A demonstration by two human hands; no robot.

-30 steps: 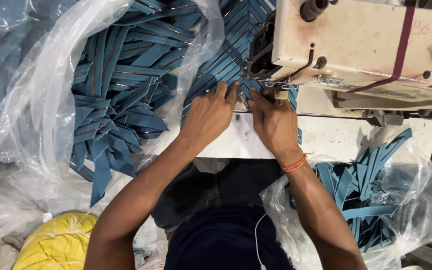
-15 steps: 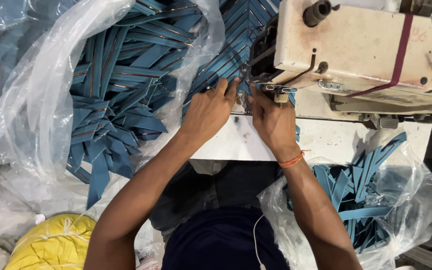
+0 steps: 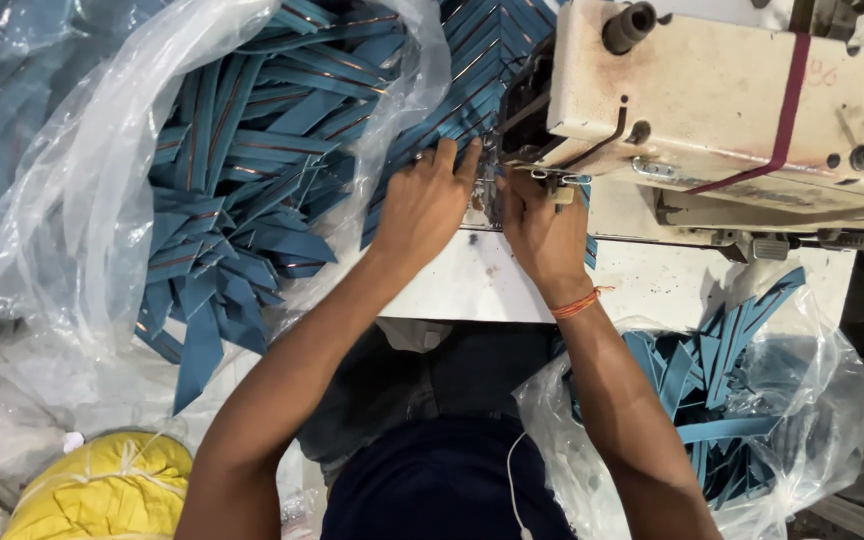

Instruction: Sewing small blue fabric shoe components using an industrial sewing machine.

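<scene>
one head camera looks steeply down, close over the sewing machine (image 3: 732, 110).

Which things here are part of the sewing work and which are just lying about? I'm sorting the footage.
In use: left hand, right hand, blue strip, sewing machine.
Lying about: bagged blue strips, second bag, yellow bundle.

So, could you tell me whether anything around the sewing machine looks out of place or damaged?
Nothing looks damaged. The blue strips lie in a loose tangle, some hanging out of the open plastic bag. The machine body is stained. Both hands, left and right, sit flat at the needle.
</scene>
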